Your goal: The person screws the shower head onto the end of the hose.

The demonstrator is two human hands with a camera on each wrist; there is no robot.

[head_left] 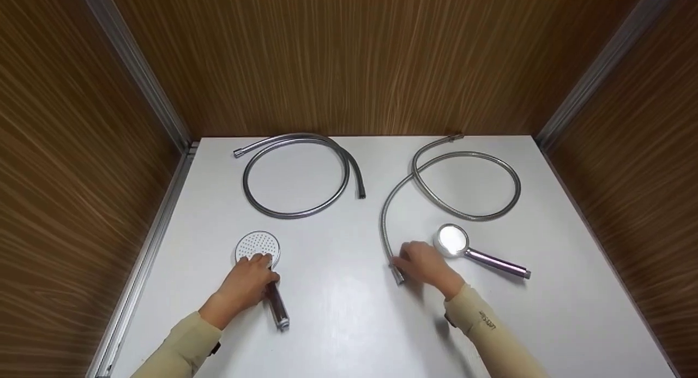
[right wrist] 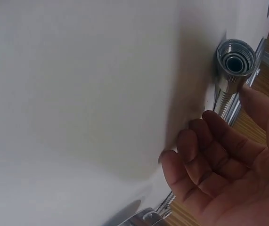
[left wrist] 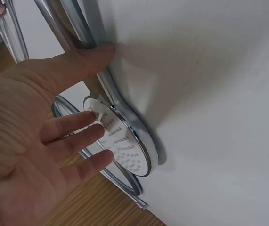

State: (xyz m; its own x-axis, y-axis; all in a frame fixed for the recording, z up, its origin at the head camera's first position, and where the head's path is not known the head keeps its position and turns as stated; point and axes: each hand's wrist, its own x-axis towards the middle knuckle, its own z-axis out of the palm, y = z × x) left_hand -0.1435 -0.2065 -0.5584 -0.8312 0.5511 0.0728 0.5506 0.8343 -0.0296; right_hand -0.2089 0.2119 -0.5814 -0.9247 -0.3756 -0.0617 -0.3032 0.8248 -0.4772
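My left hand is over a shower head with a white dotted face and a dark handle. In the left wrist view its fingers are spread near the face, and the thumb lies across the handle. Beside the end fitting of the right metal hose is my right hand, thumb at the fitting and fingers loosely bent; a gap shows between thumb and index finger. A second shower head, with a shiny purple-tinted handle, lies just right of this hand.
Another metal hose lies coiled at the back left of the white table. The right hose loops at the back right. Wood-grain panels with metal edge strips stand behind and at both sides.
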